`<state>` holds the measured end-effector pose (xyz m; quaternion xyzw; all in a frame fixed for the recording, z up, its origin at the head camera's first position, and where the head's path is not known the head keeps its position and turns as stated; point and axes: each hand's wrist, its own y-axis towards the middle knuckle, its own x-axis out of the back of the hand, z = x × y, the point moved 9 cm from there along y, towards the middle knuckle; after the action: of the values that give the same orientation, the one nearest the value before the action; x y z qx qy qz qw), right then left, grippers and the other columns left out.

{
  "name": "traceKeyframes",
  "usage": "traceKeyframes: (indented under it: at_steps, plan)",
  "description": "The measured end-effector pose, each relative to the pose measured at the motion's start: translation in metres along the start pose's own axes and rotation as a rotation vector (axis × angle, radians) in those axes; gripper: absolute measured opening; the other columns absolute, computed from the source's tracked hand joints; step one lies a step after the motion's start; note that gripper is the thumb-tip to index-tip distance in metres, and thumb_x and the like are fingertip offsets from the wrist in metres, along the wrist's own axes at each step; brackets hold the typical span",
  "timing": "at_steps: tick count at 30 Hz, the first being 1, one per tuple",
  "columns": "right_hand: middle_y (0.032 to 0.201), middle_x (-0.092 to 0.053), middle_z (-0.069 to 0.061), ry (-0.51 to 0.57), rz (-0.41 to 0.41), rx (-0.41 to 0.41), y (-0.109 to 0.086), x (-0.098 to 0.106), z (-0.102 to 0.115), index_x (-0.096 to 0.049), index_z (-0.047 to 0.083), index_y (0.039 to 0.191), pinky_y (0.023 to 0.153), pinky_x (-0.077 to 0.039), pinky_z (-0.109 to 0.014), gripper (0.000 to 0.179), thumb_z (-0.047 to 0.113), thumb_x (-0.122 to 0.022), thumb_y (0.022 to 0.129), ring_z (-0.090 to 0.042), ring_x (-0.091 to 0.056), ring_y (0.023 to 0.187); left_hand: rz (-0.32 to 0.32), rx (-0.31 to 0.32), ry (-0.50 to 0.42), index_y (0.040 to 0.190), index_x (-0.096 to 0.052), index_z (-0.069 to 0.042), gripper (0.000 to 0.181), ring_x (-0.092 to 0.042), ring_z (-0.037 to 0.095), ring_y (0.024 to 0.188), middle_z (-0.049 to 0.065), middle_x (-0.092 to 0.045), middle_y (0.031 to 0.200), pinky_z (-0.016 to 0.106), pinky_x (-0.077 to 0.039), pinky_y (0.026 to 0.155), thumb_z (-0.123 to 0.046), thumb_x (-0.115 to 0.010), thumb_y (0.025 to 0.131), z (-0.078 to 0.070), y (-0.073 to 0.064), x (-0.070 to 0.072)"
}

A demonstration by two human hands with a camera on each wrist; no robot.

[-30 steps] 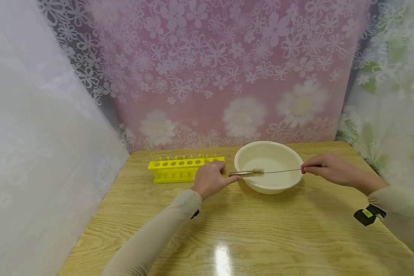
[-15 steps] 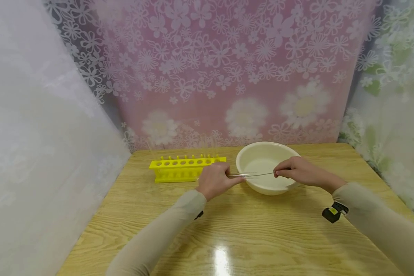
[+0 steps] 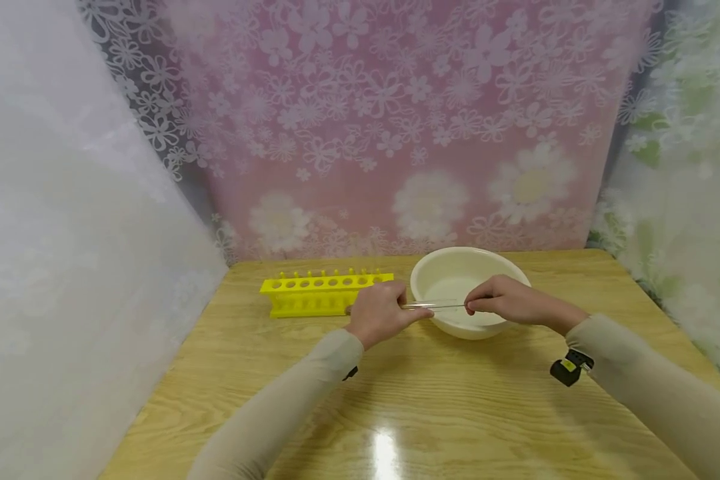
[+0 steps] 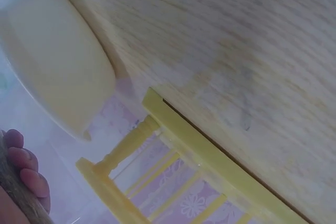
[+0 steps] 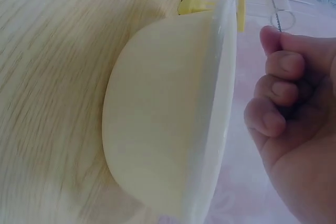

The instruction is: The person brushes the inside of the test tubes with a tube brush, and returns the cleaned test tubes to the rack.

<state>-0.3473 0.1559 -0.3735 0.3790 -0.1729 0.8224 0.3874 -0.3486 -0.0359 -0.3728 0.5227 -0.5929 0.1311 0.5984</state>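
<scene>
In the head view my left hand (image 3: 377, 312) grips a clear glass test tube (image 3: 420, 306), which lies almost level with its mouth to the right. My right hand (image 3: 504, 300) pinches the thin twisted-wire handle of a test tube brush (image 5: 279, 22) close to the tube's mouth. The wire runs into the tube, as the right wrist view shows. Brownish bristles (image 4: 22, 198) show between my left fingers in the left wrist view. Both hands are above the table, the right one overlapping the white basin (image 3: 468, 331) in the head view.
A yellow test tube rack (image 3: 306, 312) stands left of the basin, just behind my left hand, with faint clear tubes at its back. Flowered curtains (image 3: 348, 133) hang behind the wooden table (image 3: 456, 400) and at both sides.
My right hand has moved left toward my left hand, and the brush's bristles have slid from the tube's mouth deep inside it. My left hand has shifted slightly right.
</scene>
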Motion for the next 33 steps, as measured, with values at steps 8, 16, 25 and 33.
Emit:
traceKeyframes:
  at_steps: [8, 16, 25, 33]
  plan:
    - [0.105, -0.075, -0.001, -0.049, -0.033, 0.008, -0.012, 0.006, -0.001, -0.076, 0.012, 0.105, 0.075, -0.05, -0.03, 0.021, 0.018, -0.056, 0.104, -0.015, -0.066, 0.093, 0.037, 0.021, -0.029, 0.071, -0.053, -0.024, 0.053, -0.043, 0.006, 0.048, -0.011, -0.05, 0.059, 0.023, -0.032, 0.045, -0.073, -0.07, 0.078, 0.001, -0.001, -0.005]
    - [0.112, -0.073, -0.006, -0.106, -0.111, -0.033, -0.048, 0.034, -0.023, -0.074, 0.006, 0.114, 0.078, -0.054, -0.029, 0.024, 0.016, -0.054, 0.105, -0.015, -0.068, 0.099, 0.02, 0.035, -0.01, 0.069, -0.053, -0.022, 0.053, -0.041, 0.008, 0.047, -0.009, -0.05, 0.059, 0.024, -0.031, 0.045, -0.07, -0.072, 0.079, 0.025, -0.009, -0.003]
    - [0.113, -0.073, -0.006, -0.183, -0.198, -0.089, -0.086, 0.072, -0.048, -0.072, 0.002, 0.119, 0.077, -0.055, -0.027, 0.024, 0.011, -0.056, 0.104, -0.012, -0.068, 0.099, 0.012, 0.038, -0.01, 0.069, -0.05, -0.021, 0.057, -0.037, 0.008, 0.047, -0.006, -0.046, 0.058, 0.024, -0.028, 0.045, -0.074, -0.067, 0.081, 0.045, -0.018, 0.004]
    - [0.111, -0.074, -0.001, -0.213, -0.202, -0.114, -0.082, 0.071, -0.044, -0.073, 0.008, 0.119, 0.079, -0.055, -0.029, 0.024, 0.017, -0.056, 0.104, -0.014, -0.069, 0.101, -0.015, 0.032, 0.021, 0.072, -0.053, -0.018, 0.056, -0.035, 0.008, 0.046, -0.006, -0.045, 0.057, 0.023, -0.027, 0.045, -0.071, -0.069, 0.081, 0.037, -0.016, 0.006]
